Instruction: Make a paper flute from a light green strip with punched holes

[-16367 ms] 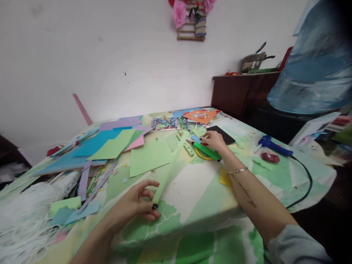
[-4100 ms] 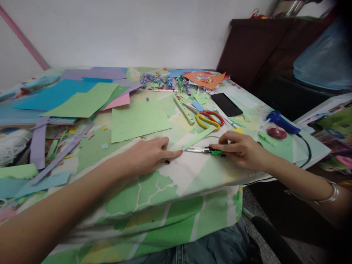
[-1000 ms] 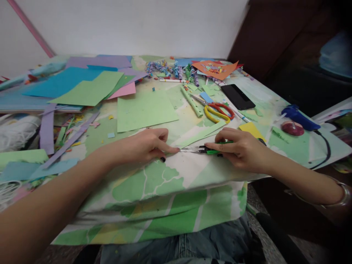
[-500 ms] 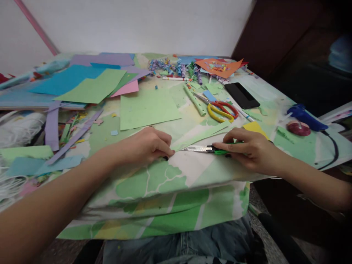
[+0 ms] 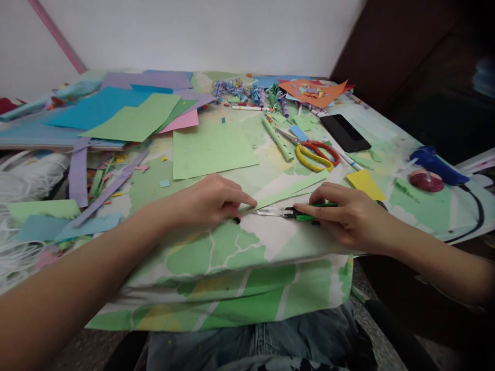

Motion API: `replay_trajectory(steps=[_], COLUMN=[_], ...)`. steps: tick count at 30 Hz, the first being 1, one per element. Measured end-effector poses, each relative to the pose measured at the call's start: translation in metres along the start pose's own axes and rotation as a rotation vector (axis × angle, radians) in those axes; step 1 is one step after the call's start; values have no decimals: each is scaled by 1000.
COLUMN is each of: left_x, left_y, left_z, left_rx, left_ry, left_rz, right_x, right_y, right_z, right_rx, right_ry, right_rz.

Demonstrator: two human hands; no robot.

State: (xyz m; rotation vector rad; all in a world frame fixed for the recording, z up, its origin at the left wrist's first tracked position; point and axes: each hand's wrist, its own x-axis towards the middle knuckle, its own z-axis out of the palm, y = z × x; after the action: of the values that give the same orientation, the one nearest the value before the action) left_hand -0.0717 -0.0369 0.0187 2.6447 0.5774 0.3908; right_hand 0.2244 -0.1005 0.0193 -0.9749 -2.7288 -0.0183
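Probably light, limp and easily creased, the green paper strip (image 5: 292,191) lies on the tablecloth (image 5: 278,237); hold it by its ends. Left hand (image 5: 217,200) appears to pinch the near end, contact partly hidden; right hand (image 5: 344,214) grips the green-handled cutter (image 5: 304,217).

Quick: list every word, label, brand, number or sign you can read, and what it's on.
No text can be read in this view.
Green-handled cutter: any marking is too small to read.
Black phone: none visible on its dark face.
Blue glue gun, white marker: too blurred to read any print.
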Motion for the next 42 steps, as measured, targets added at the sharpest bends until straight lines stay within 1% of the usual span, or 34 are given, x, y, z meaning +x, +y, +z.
replay_trajectory(steps=[3, 6, 10, 12, 15, 18, 21, 24, 28, 35, 42], left_x=[0, -1, -3, -5, -8, -8, -8, -8, -8, -9, -8], left_y=[0, -1, -6, -9, -14, -15, -15, -13, -12, -14, -13], left_z=[1, -1, -8, -12, -16, -15, -12, -9, -9, -7, -8], left_rx=[15, -16, -91, -95, -78, -79, -73, -65, -53, -55, -62], left_ry=[-18, -46, -148, -202, -240, -241, -215, -194, -196, -189, -204], left_rz=[-36, -61, -58, -64, -94, -137, -177, -184, -211, -211, -226], right_x=[2, 4, 4, 3, 2, 1, 0, 1, 2, 6, 10], right_y=[-4, -6, -6, -5, -2, 0, 0, -3, -8, -17, -27], right_z=[1, 2, 2, 2, 2, 0, 0, -1, 0, 2, 4], right_rx=[2, -8, -10, -1, 9, 14, 26, 27, 20, 9, 7], right_ry=[5, 4, 2, -1, -9, 4, 16, 7, -13, 0, -14], right_rz=[-22, -29, -20, -10, 0, 3, 2, 1, 1, -3, -13])
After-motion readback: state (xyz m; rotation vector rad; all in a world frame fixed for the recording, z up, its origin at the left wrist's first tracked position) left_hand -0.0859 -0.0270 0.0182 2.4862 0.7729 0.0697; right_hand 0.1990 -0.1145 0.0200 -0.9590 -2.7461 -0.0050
